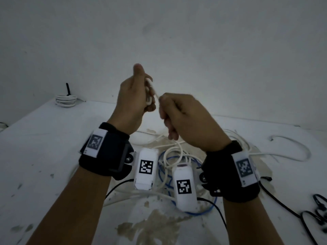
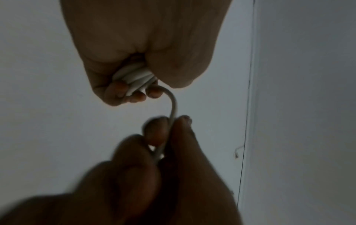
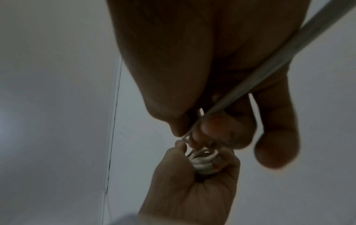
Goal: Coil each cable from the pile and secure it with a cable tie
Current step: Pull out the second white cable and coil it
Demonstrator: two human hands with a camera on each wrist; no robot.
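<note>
No readable text, only coded markers.

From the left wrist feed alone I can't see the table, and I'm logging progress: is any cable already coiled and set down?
Observer: Yes, one finished white coil sits at the table's far left corner, something black standing up from it.
Operator: How much loose cable feeds the coil in the left hand?
Observer: The white cable drops from the right hand into looped slack on the table; the left hand holds the wraps.
Operator: Anything besides white cables in the pile?
Observer: A blue cable lies under the wrists, and black cable near the right edge.
</note>
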